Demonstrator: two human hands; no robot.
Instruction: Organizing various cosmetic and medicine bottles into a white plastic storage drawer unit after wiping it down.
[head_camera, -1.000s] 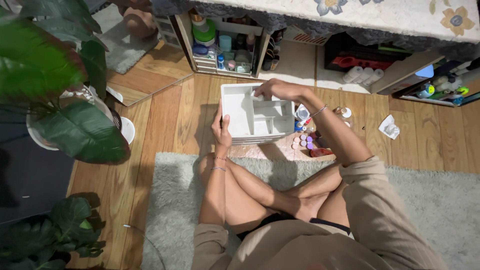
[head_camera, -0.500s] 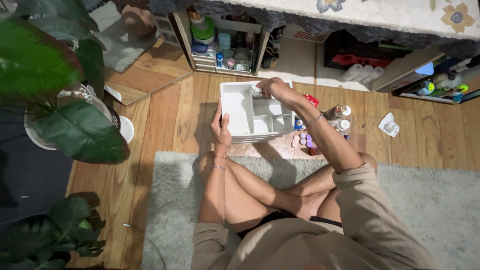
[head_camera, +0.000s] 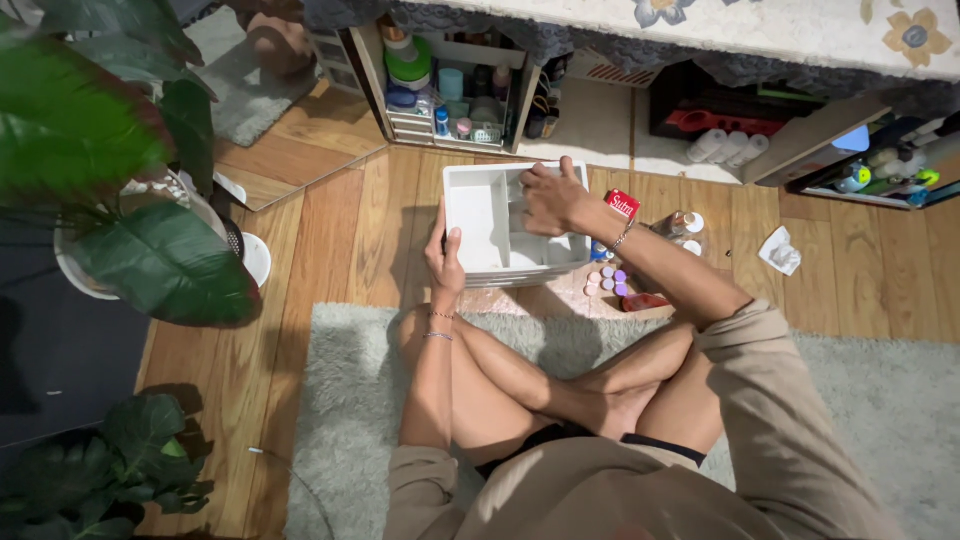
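A white plastic organiser tray (head_camera: 478, 215) with several compartments rests on the wooden floor in front of my crossed legs. My left hand (head_camera: 443, 260) grips its near left edge, thumb over the rim. My right hand (head_camera: 549, 198) reaches down into the tray's right-hand compartments, fingers bent; anything under them is hidden. Small pink and purple jars (head_camera: 606, 281) and a red packet (head_camera: 623, 204) lie just right of the tray.
An open shelf unit (head_camera: 448, 85) packed with jars and bottles stands beyond the tray under a cloth-covered table. Large potted plants (head_camera: 110, 170) fill the left side. A grey shaggy rug (head_camera: 880, 400) lies under me. A crumpled white tissue (head_camera: 779, 253) sits at right.
My right hand has slid from the tray's far middle edge down into the right compartments. The left hand has kept its hold on the tray's edge.
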